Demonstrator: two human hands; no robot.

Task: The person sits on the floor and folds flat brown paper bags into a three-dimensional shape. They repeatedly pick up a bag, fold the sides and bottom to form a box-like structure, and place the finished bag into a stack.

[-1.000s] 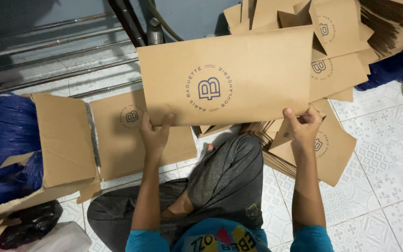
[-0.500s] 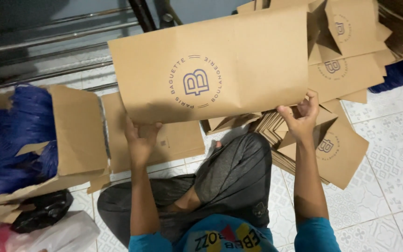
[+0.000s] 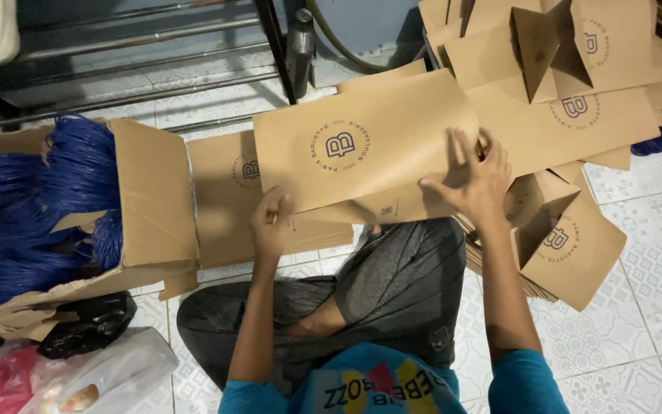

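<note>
I sit cross-legged on a tiled floor and hold a flat brown paper bag with a round dark-blue logo above my lap. My left hand grips its lower left corner. Spread flat, my right hand presses on the bag's right end, fingers apart. Under the bag lies another flat brown bag on the floor. A heap of similar brown bags, some partly unfolded, lies to the right.
A cardboard box at the left holds bundles of blue cord. Black and clear plastic bags lie at the lower left. Metal rails and a dark post run across the top.
The held bag has come down from upright to lower and flatter over my lap. My right hand has moved from the bag's lower edge onto its face.
</note>
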